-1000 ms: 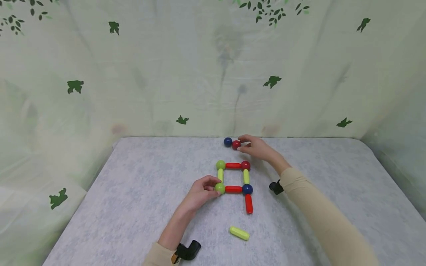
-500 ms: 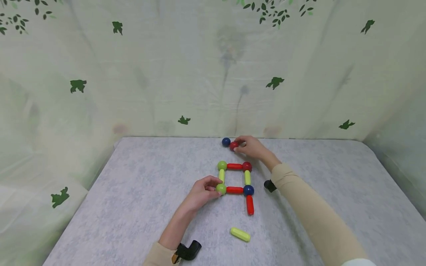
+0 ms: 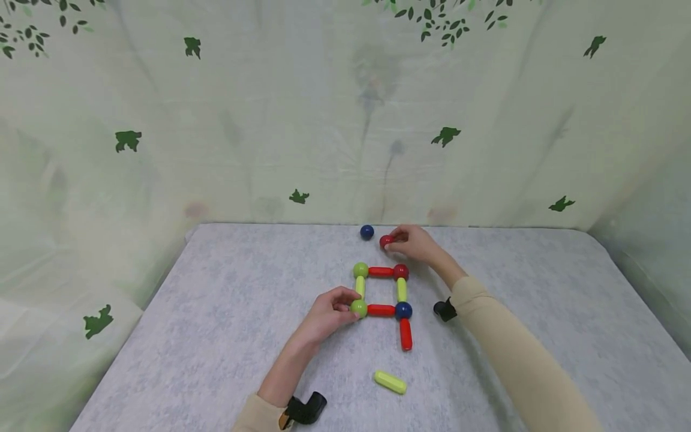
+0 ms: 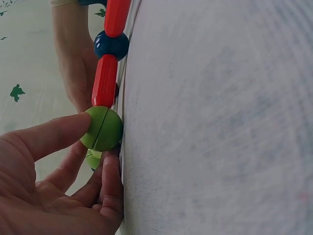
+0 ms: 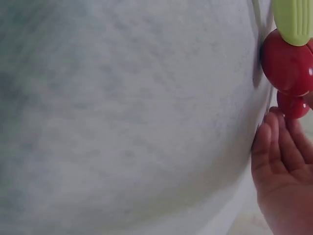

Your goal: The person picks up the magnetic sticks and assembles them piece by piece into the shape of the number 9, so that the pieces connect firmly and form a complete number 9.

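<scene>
Left hand (image 3: 326, 313): fingers pinching nearer green plastic ball (image 3: 359, 308). Right hand (image 3: 415, 243): fingers pinching farther red plastic ball (image 3: 385, 241).

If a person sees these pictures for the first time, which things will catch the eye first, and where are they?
Probably the bright square of rods and balls on the grey table, where the left hand holds its near-left green ball. Then the red ball pinched in the right hand beyond the square, with a separate blue ball to its left. A loose yellow-green rod lies nearer to the person.
</scene>
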`<state>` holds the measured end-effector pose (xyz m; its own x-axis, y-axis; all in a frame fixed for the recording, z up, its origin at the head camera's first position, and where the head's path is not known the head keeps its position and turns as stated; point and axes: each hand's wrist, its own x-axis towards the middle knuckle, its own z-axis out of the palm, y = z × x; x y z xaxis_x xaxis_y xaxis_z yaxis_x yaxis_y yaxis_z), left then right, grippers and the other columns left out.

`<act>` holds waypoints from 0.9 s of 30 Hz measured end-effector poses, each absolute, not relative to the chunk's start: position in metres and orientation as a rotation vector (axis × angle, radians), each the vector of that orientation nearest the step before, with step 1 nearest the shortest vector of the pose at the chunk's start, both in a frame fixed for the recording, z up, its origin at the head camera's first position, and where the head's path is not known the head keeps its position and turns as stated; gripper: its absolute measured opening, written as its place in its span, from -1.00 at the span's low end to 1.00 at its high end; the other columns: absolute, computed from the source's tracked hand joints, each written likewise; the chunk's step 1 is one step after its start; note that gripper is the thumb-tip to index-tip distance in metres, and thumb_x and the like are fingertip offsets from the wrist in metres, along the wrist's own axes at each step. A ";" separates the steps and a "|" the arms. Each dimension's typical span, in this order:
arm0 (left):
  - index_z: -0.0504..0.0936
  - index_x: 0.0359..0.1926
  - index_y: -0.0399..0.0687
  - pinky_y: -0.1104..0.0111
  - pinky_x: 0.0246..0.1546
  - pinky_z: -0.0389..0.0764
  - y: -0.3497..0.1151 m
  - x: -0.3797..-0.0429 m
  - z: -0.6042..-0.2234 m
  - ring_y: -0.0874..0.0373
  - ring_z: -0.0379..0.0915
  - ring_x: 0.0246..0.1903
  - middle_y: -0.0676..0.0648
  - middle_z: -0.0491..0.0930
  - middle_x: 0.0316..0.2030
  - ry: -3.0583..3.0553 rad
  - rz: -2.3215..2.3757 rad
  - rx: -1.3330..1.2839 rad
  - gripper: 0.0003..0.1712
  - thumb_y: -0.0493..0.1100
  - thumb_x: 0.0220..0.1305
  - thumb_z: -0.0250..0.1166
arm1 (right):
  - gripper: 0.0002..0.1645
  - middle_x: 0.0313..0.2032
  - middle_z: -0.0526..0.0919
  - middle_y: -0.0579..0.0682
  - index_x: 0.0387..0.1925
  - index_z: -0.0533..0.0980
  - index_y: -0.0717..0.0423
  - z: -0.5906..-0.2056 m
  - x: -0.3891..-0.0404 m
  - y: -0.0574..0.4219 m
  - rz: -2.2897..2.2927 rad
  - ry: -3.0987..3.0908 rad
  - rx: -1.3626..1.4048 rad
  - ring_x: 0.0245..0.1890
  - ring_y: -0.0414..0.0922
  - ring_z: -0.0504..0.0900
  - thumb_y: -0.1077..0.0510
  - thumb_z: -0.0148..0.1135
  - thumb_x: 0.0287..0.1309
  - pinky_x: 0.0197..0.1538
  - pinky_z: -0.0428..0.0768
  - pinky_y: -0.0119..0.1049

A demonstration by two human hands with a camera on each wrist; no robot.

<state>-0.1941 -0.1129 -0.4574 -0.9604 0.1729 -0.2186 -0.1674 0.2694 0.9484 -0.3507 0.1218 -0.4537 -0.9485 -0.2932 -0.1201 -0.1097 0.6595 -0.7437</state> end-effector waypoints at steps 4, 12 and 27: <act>0.62 0.01 -0.20 0.33 -0.27 0.44 -0.113 -0.194 -0.459 0.08 0.36 -0.27 -0.11 0.55 -0.12 2.269 1.743 0.014 -0.64 -0.38 0.16 0.36 | -0.58 -0.02 0.61 0.12 0.05 0.49 0.19 -0.454 -0.344 0.130 -1.261 2.583 -0.360 -0.09 0.02 0.57 0.09 0.32 0.24 -0.06 0.59 -0.18; 0.62 0.00 -0.17 0.33 -0.26 0.45 -0.113 -0.195 -0.462 0.07 0.36 -0.26 -0.10 0.53 -0.11 2.275 1.730 0.008 -0.66 -0.37 0.17 0.36 | -0.49 0.05 0.57 0.11 0.18 0.43 0.11 -0.444 -0.324 0.141 -1.337 2.560 -0.388 0.02 0.04 0.54 0.09 0.31 0.24 -0.02 0.59 -0.15; 0.62 0.00 -0.15 0.32 -0.26 0.45 -0.114 -0.195 -0.462 0.07 0.37 -0.26 -0.10 0.53 -0.10 2.265 1.730 0.017 -0.66 -0.36 0.17 0.35 | -0.57 -0.07 0.60 -0.05 0.10 0.50 0.06 -0.416 -0.239 0.141 -1.275 2.680 -0.445 -0.10 -0.06 0.55 0.17 0.35 0.20 -0.10 0.60 -0.20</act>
